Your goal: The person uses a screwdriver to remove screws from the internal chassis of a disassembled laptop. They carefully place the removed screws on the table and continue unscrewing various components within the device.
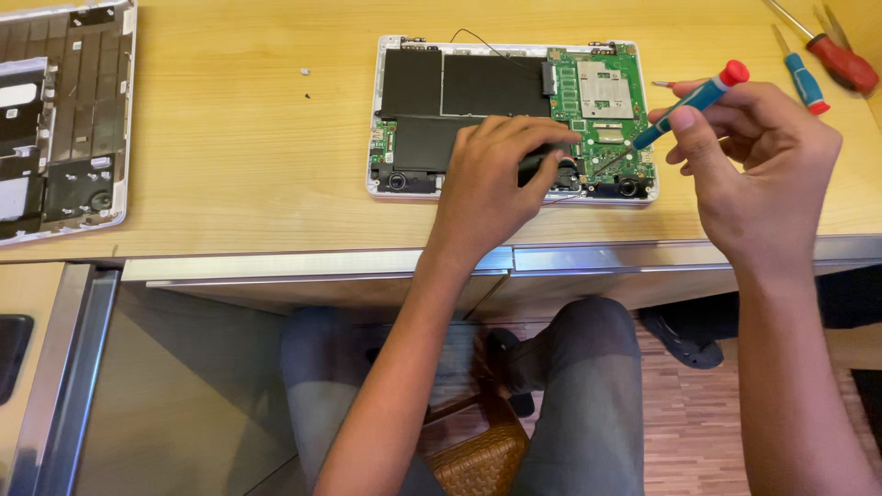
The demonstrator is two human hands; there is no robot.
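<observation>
Head view, left hand on laptop, right hand gripping screwdriver

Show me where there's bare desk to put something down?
Bare wood lies between the detached cover and the opened laptop, apart from small specks. It's crowded right: left hand on the laptop, right hand holding a screwdriver, spare screwdrivers beyond.

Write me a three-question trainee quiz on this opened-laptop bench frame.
1. True or false: the right hand holds a blue screwdriver with a red cap.
2. What does the left hand rest on? A) the opened laptop B) the detached bottom cover C) the spare screwdrivers
3. Fill in: the screwdriver tip points at the green ____.

Key: 1 true; 2 A; 3 circuit board.
</observation>
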